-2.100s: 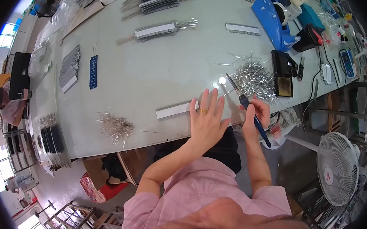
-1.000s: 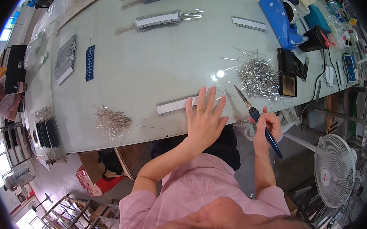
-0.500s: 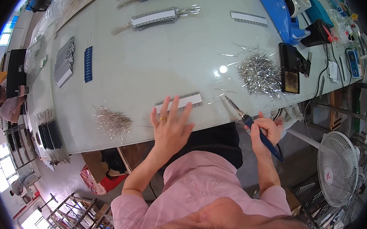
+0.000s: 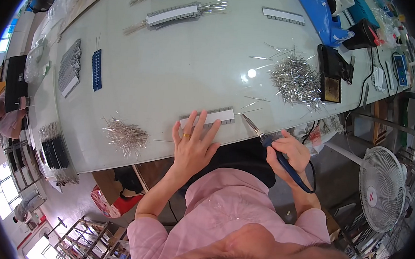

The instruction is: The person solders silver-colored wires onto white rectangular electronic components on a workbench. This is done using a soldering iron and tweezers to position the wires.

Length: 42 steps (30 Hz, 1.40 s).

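Note:
My left hand (image 4: 196,137) lies with fingers spread on a white and grey segmented strip (image 4: 221,115) near the table's front edge. Its fingers cover part of the strip's left and middle. My right hand (image 4: 288,153) is closed round the dark blue handle of a soldering iron (image 4: 254,126). The iron's metal tip points up and left, close to the strip's right end; whether it touches the table cannot be told. Just beyond the tip lie a few loose thin metal leads (image 4: 254,102). A large heap of silvery leads (image 4: 296,80) rests farther right.
A smaller pile of leads (image 4: 125,136) is left of my left hand. A soldering stand with sponge (image 4: 332,89) stands at right. Beyond are a blue dispenser (image 4: 316,17), another strip (image 4: 283,16) and bundled strips (image 4: 173,16). A blue strip (image 4: 96,70) and grey stack (image 4: 70,69) lie left.
The soldering iron in my right hand has moved left and slightly down, its tip closer to the strip. My left hand and the strip have shifted slightly right.

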Motion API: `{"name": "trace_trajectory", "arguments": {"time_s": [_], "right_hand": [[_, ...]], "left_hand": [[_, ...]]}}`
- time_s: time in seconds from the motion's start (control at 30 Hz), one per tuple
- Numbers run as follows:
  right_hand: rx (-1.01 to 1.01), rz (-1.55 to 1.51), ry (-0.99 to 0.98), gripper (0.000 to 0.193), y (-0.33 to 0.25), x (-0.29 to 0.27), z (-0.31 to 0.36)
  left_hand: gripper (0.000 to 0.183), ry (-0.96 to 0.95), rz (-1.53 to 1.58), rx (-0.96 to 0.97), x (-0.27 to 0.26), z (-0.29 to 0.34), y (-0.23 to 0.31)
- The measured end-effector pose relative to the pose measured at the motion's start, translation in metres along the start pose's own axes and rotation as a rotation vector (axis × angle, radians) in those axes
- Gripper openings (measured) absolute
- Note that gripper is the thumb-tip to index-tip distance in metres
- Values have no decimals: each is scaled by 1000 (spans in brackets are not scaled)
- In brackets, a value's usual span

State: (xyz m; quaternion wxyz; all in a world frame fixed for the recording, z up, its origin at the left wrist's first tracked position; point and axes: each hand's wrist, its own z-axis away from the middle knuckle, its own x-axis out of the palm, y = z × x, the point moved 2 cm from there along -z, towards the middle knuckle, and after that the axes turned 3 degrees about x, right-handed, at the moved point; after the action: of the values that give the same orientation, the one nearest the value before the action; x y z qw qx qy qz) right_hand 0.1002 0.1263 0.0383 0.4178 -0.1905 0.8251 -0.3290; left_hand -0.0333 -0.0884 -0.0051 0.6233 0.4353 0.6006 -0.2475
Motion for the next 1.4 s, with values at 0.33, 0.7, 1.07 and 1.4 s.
{"name": "trace_trajectory", "arguments": {"time_s": [0.33, 0.7, 1.07, 1.4], "right_hand": [[-39, 9, -60, 21, -5, 4, -11], [26, 10, -99, 21, -7, 8, -14], [407, -267, -80, 9, 11, 8, -1], [362, -393, -99, 11, 9, 19, 4]], "left_hand": [[57, 14, 30, 19, 4, -1, -1], [58, 4, 30, 19, 6, 0, -2], [53, 160, 31, 9, -23, 25, -22], [46, 253, -69, -119, -19, 79, -44]]}}
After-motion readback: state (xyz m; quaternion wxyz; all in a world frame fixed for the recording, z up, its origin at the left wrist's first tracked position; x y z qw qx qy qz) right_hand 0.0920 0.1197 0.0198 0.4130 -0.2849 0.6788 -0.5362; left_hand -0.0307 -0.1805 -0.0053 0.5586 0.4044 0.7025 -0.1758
